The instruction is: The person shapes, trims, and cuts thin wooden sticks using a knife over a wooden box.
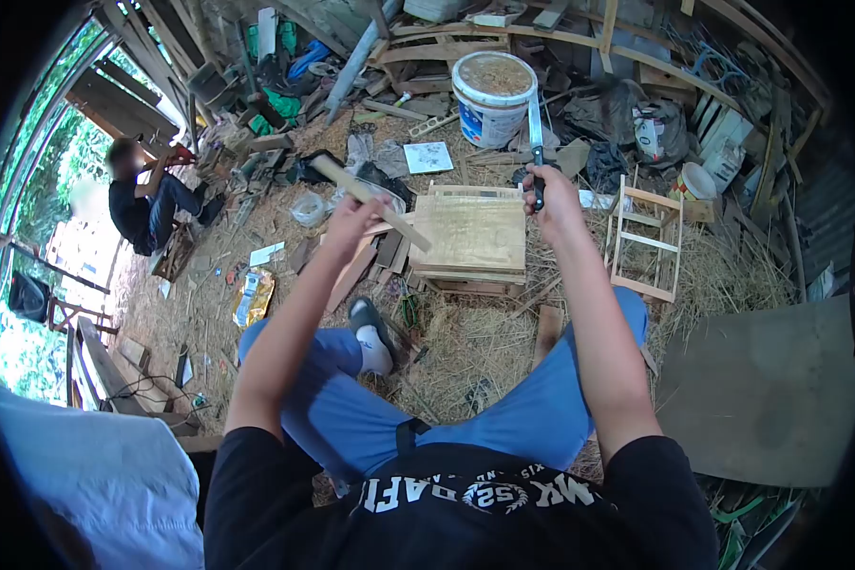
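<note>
My left hand (354,223) is closed around a flat wooden strip (404,228), which slants across the near-left corner of a small wooden stool-like box (475,233). In my right hand (556,204) is a black-handled blade (534,119), gripped by its handle and pointing upward away from me. Whether its edge is a knife's or a saw's, I cannot tell. The blade is apart from the strip and overlaps the view of a white bucket (489,123) behind it. The box stands in front of my knees with a pale, flat top.
Right of the box stands a slatted wooden frame (648,242). A grey board (760,389) lies at the right. Wood scraps (351,275) and a yellow packet (254,296) litter the straw-covered floor. At the far left another person (142,195) sits low, hands raised.
</note>
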`<state>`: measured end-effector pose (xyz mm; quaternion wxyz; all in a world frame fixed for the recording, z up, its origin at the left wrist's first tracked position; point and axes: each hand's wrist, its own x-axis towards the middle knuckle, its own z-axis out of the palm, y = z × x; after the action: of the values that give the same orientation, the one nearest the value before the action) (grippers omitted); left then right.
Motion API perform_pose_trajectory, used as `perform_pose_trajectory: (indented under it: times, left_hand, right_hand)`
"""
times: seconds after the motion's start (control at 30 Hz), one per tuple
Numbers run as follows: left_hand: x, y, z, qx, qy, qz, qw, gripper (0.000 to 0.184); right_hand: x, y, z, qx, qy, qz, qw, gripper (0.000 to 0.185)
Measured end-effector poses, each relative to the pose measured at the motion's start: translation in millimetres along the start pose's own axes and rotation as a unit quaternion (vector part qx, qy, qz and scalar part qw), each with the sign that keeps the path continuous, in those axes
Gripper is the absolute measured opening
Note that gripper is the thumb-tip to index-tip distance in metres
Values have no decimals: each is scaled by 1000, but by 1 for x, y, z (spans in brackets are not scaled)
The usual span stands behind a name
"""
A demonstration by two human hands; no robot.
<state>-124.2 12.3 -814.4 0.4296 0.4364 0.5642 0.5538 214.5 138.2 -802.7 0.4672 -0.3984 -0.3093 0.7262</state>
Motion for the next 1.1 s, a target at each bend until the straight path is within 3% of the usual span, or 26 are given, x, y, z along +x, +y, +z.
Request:
perform_pose_trajectory:
  times: [0.07, 0.13, 0.23, 0.3, 0.37, 0.4, 0.53, 0.6, 0.7, 0.73, 0.77, 0.83, 0.97, 1.1]
  left_hand:
    - [-6, 27, -12, 3, 21, 33, 999, 13]
    - [-6, 45, -21, -151, 12, 80, 985, 9]
    - [5, 59, -23, -201, 37, 102, 974, 9]
    - [21, 57, -17, -214, 54, 102, 970, 17]
    - [35, 47, -18, -221, -7, 35, 975, 35]
    - [45, 41, -6, -216, 12, 20, 976, 48]
    - [78, 13, 19, -276, -33, 28, 960, 42]
    - [91, -1, 37, -153, 36, 61, 986, 35]
    - [97, -32, 59, -64, 36, 55, 996, 25]
    - [100, -46, 72, -114, 57, 94, 987, 19]
    - [99, -58, 73, -115, 45, 86, 989, 19]
    - [93, -75, 71, 50, 5, 102, 994, 21]
    - [90, -93, 58, 100, -42, 178, 978, 17]
    - [81, -88, 45, 188, -88, 152, 966, 14]
  right_hand:
    - [3, 7, 5, -20, 2, -9, 1000, 14]
    - [9, 19, 7, -37, 8, -18, 999, 14]
    - [11, 28, 6, -67, 26, 11, 997, 14]
    - [12, 31, 6, -58, 40, 30, 997, 14]
    - [14, 34, 1, -80, 50, 37, 995, 14]
    - [13, 33, 1, -90, 51, 27, 994, 16]
    - [15, 34, 4, -151, 45, -14, 987, 21]
    - [20, 32, 4, -219, 51, -48, 973, 20]
    - [28, 43, -10, -249, 41, -95, 963, 18]
    - [18, 39, -6, -246, 55, -84, 964, 16]
    - [12, 41, -9, -243, 68, -80, 964, 16]
    - [-2, 47, -19, -288, 80, -95, 949, 16]
    - [-29, 65, -36, -324, 94, -99, 936, 15]
    - [-65, 71, -16, -269, 110, -80, 953, 15]
